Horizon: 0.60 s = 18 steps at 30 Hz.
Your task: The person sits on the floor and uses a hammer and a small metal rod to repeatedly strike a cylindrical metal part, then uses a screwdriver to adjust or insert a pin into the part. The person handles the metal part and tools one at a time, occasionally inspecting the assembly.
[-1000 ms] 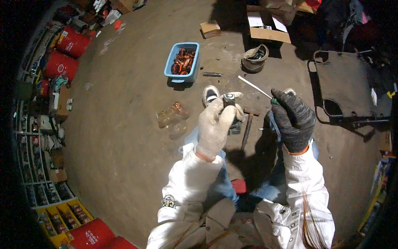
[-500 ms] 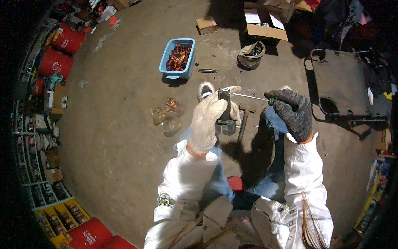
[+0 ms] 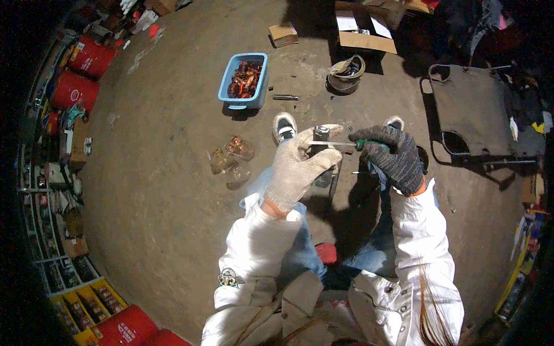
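Two gloved hands work close together above the floor, between the person's shoes. The left hand, in a cream knitted glove (image 3: 293, 168), is curved around a dark upright cylinder with a bright metallic top (image 3: 321, 133), fingers on the far side and thumb on the near side; how firmly it presses cannot be told. The right hand, in a dark grey knitted glove (image 3: 398, 157), pinches the green handle of a tool with a straight, slender metal shaft (image 3: 339, 143). This shaft lies nearly level across the cylinder below its top, its far end over the cream glove; whether it touches the cylinder cannot be told. For good control, steady the cylinder from both sides and hold it upright before applying any force. Set the shaft squarely to the work and press gradually, with the right wrist in line with the handle. Direct the force away from the left thumb and fingers: a slip along the present line would probably carry the end into the glove. Should the cylinder rock, ease off and reseat it. Mind the hammer with the dark, straight handle (image 3: 334, 183) on the floor just beyond, lest a sleeve or boot catch it.
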Tool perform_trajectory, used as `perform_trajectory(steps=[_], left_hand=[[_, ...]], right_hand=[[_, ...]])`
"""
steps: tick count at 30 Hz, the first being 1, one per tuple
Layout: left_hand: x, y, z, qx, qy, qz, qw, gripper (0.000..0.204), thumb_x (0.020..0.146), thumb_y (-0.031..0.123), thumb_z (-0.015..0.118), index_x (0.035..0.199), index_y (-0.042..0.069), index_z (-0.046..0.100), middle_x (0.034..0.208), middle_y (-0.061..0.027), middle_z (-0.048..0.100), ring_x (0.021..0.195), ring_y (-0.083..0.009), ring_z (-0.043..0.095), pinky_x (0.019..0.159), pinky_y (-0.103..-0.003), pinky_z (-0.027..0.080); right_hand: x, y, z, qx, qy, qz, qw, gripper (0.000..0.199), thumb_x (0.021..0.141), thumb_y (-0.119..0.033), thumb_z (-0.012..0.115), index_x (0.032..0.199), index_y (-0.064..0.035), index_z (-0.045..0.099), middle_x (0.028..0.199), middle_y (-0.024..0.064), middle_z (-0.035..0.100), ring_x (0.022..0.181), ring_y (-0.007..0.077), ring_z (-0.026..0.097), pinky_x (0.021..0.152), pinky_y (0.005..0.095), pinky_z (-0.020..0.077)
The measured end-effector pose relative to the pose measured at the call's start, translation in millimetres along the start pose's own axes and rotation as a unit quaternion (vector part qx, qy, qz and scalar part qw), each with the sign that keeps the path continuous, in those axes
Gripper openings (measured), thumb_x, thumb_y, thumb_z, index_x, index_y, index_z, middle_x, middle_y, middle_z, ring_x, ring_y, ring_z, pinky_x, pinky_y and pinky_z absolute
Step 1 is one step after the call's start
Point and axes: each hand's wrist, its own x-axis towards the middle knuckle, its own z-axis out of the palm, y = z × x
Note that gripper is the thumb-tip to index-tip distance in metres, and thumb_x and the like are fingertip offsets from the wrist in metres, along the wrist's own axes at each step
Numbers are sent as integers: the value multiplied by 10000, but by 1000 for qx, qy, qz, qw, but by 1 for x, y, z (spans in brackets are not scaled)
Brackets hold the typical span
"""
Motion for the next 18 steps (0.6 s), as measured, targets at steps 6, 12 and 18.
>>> perform_trajectory(steps=[6,12,18], left_hand=[[0,-1,-3,32,14,-43,998,243,806,97,701,1006,-25,636,791,-9,635,725,-58,563,653,-204,464],[1,-2,-1,146,35,14,988,311,778,76,690,1075,-4,641,795,-3,631,711,-62,564,642,-209,462],[2,-6,-1,102,69,70,990,354,747,38,743,1085,-2,645,967,-52,669,845,-96,600,765,-231,487]], right_hand=[[-2,-2,-3,-18,68,-5,998,239,846,-105,648,1064,-11,668,952,107,682,871,146,647,778,268,505],[-4,-1,1,-18,85,-40,995,229,852,-110,644,1057,-12,671,945,105,682,857,151,654,769,269,511],[-4,-4,1,-13,79,-62,995,253,881,-191,614,1047,-10,674,904,98,681,813,152,654,740,262,508]])
